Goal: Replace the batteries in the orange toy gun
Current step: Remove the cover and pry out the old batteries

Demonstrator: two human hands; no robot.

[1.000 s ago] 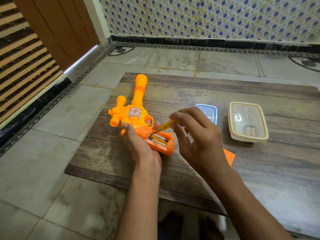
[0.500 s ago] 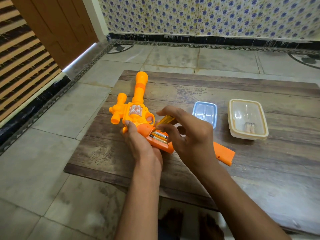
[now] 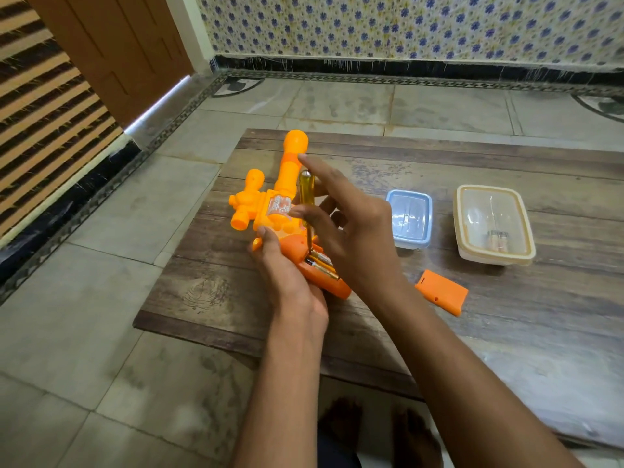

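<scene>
Step in hand, by my reading: prying the old batteries (image 3: 322,265) out of the grip of the orange toy gun (image 3: 277,211) with the screwdriver (image 3: 306,197). The tool stands nearly upright, yellow handle up, its thin shaft running down to the upper end of the open battery bay. To do this well, get the tip under the end of one cell and lever gently upward, not sideways, so the tip does not skid onto the contacts or the holding fingers; keep the gun pinned while levering. Left hand (image 3: 287,275) wraps the grip from the left side, fingers curled round it, holding the toy steady on the table (image 3: 506,332). Right hand (image 3: 351,238) holds the screwdriver between thumb and what looks like the middle fingers, index finger stretched out straight above the handle; the exact contact behind the handle is hidden. Gun lies near the table's left edge, barrel pointing to the far edge. Bright orange plastic, with a sticker on the body and a stubby side piece on the left. Two cells visible in the bay, side by side. The removed battery cover (image 3: 442,292) lies right of the gun, towards the near edge. Further right stand a blue container (image 3: 410,217) and a cream container (image 3: 493,224) holding what seem to be batteries.
</scene>
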